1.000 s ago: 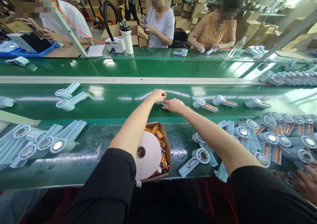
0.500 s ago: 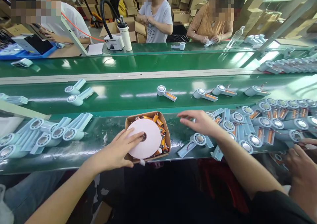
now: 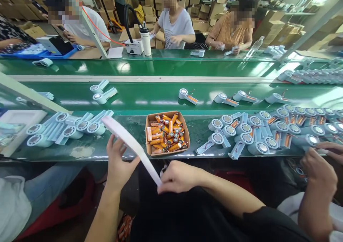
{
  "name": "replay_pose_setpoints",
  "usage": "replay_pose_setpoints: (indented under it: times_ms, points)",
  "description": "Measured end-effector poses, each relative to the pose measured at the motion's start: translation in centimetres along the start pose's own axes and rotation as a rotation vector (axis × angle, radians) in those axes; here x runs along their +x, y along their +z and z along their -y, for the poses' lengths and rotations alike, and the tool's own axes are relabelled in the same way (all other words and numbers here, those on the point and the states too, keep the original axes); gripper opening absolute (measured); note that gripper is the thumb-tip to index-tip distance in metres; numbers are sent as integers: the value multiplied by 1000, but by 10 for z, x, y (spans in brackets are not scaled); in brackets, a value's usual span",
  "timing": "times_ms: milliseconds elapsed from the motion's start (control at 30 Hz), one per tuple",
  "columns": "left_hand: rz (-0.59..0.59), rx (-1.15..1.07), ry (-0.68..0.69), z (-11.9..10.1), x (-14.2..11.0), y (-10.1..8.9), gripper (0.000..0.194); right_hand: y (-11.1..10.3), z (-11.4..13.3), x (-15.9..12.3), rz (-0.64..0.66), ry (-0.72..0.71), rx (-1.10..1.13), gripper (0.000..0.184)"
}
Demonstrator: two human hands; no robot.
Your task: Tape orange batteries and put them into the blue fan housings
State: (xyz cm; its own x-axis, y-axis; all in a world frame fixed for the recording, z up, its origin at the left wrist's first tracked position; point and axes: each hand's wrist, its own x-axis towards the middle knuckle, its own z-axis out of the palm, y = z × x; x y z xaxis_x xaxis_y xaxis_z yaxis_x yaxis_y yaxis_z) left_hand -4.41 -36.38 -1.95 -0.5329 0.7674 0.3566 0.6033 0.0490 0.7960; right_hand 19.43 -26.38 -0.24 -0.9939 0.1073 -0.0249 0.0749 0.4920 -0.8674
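Observation:
A roll of white tape (image 3: 122, 133) is tilted nearly edge-on to the camera, in front of the bench edge. My left hand (image 3: 118, 167) grips it from below, thumb on the near side and fingers partly behind it. From the roll a white strip (image 3: 150, 169) runs down to the right, and my right hand (image 3: 180, 177) pinches its end between thumb and fingers. Just beyond both hands, an open cardboard box (image 3: 147, 135) on the bench holds many orange-wrapped cylindrical batteries (image 3: 168, 131).
Light-blue fan-like housings (image 3: 72, 131) cluster left of the box. More housings (image 3: 243, 129), some with orange batteries, crowd the right. Farther back, a green conveyor (image 3: 150, 99) carries several. Another person's hands (image 3: 320, 167) work at the right edge; several people sit across the line.
The tape roll has been lifted off the battery box and turned edge-on, down and left. My right hand has come from the housings on the right to the tape's end.

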Motion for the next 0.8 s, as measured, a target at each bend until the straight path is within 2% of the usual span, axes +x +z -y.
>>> replay_pose_setpoints:
  times_ms: [67,100,233,267,333,467,600,700,767,800]
  points:
    - [-75,-134,-153,3,-5,-8,76,-9,-1,3,152,-26,-130,31]
    - [-102,-170,-201,4,-8,-11,78,-18,-3,4,133,10,-192,27]
    - [-128,-143,-235,3,-23,-15,79,-61,-17,17,-353,369,-604,32]
    - [-106,-140,-226,2,-26,-13,77,-69,-20,21,-410,457,-714,32]
    - [-57,-128,-206,2,-32,-6,75,-79,-25,30,-375,554,-839,30]
    - [14,-76,-153,1,-37,6,72,-82,-29,41,-265,560,-809,22]
    - [66,-55,-127,-2,-36,9,70,-80,-26,43,-278,598,-819,26]
    - [78,-34,-102,-5,-35,8,70,-80,-26,43,-269,608,-846,19]
    - [80,-12,-71,-5,-36,6,70,-81,-28,38,-329,587,-789,12]
    - [77,5,-51,-4,-37,5,70,-82,-30,34,-424,546,-736,11]
